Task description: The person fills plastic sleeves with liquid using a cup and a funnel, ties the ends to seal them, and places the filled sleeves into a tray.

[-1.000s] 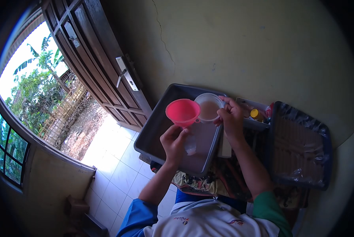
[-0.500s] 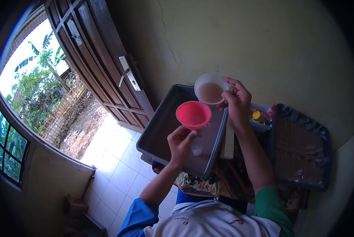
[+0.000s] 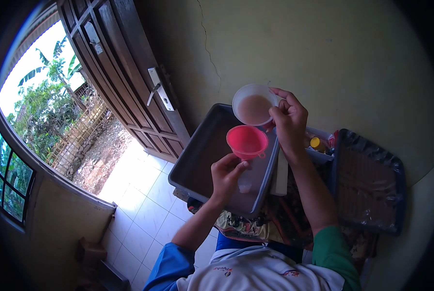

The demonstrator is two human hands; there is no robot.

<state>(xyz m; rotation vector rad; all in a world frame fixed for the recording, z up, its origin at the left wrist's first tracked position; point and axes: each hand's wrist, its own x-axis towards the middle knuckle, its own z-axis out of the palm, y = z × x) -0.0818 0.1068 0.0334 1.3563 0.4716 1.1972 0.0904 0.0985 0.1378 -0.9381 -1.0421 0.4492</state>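
Observation:
My left hand [image 3: 226,180] is closed around the lower part of a pink funnel [image 3: 247,140], its wide mouth facing up toward me. Just above it, my right hand [image 3: 289,119] grips a translucent white plastic cup [image 3: 254,104] by its right side. Cloudy brownish liquid shows inside the cup, which tilts slightly. Both are held over a large grey tub [image 3: 178,177] whose bottom is covered with brownish liquid. A small clear cup-like piece [image 3: 244,186] shows below my left hand, in or over the tub.
Right of the tub stands a grey box [image 3: 321,156] with a yellow-capped container [image 3: 316,142]. Beyond it lies a dark tray [image 3: 369,182] covered with clear plastic. A patterned cloth [image 3: 243,228] lies underneath. The wooden door [image 3: 125,72] stands open at left.
The pink funnel and my left hand have moved a little to the right. The cup has shifted slightly left and up, tilting a bit more toward me.

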